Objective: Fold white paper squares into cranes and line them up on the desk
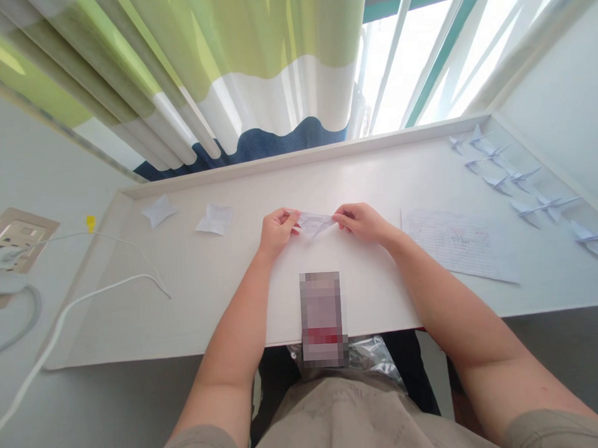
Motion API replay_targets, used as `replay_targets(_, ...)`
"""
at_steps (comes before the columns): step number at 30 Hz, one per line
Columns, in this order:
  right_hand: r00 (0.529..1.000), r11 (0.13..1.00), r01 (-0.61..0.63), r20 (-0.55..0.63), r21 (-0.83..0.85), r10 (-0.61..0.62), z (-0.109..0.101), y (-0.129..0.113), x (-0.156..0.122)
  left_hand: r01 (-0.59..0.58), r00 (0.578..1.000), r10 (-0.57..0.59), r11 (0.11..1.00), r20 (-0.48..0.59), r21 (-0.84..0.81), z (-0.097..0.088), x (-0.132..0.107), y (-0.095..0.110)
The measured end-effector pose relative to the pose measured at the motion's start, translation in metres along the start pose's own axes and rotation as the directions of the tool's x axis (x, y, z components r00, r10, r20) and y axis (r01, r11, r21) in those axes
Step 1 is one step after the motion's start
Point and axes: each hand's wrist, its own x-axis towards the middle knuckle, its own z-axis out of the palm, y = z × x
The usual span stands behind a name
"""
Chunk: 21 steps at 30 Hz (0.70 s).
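Between both hands, above the middle of the white desk, is a partly folded sheet of paper. My left hand pinches its left corner, fingers closed. At the right corner, my right hand grips it between thumb and fingers. The paper looks thin and creased, with a point hanging toward me. To the left lie two creased square papers, one nearer and one farther left. A printed sheet lies flat beside my right forearm.
Several folded paper figures stand along the desk's right side. A pixelated rectangular object is at the front edge. A white cable crosses the left side from a wall socket. Curtains hang behind the desk.
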Motion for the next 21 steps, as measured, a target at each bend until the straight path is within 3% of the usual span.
replay_targets(6, 1.0, 0.987, -0.021, 0.024, 0.16, 0.018, 0.0, -0.001, -0.001, 0.014, 0.993, -0.012, 1.0, 0.121, -0.016, 0.003, -0.001, 0.001)
replay_targets(11, 0.999, 0.993, 0.025, -0.028, 0.111, -0.022, 0.004, -0.007, 0.0, 0.029, 0.992, -0.028, 1.0, 0.126, -0.007, 0.008, -0.004, -0.002)
replay_targets(15, 1.0, 0.987, -0.002, -0.03, 0.158, 0.007, 0.011, -0.006, 0.002, 0.024, 0.98, -0.025, 1.0, 0.196, 0.009, 0.012, -0.006, -0.002)
replay_targets(21, 0.998, 0.994, 0.042, 0.05, 0.102, -0.047, 0.014, -0.003, 0.001, -0.025, 0.994, 0.026, 1.0, 0.104, -0.008, 0.014, -0.006, 0.001)
